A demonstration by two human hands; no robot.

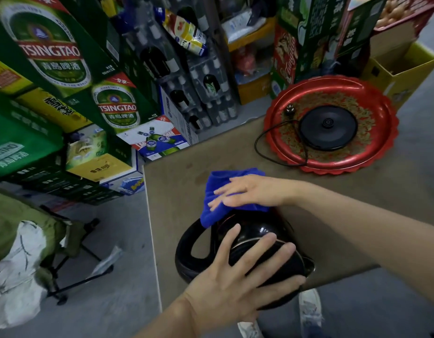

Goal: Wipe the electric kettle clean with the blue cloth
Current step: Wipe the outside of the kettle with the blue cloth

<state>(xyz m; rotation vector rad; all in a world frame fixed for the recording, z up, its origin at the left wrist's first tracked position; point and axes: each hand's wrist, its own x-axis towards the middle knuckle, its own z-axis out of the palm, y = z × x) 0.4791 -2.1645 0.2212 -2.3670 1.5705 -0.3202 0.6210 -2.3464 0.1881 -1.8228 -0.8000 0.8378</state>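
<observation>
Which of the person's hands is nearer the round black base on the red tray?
Right. The right hand presses the blue cloth, closer to the base; the left hand holds the kettle, farther off, nearer the person.

Was a plain brown tabletop (181, 181), marked with a few dark spots. Carried a red tray (338, 164) with a scalloped rim toward the far right. Held in that tray a round black kettle base (328, 128) and its plug (289, 109). Had the black cord (257, 147) looping off the tray's left rim onto the bare surface and back. Showed a black electric kettle (255, 235) tipped on its side near the front edge.
</observation>
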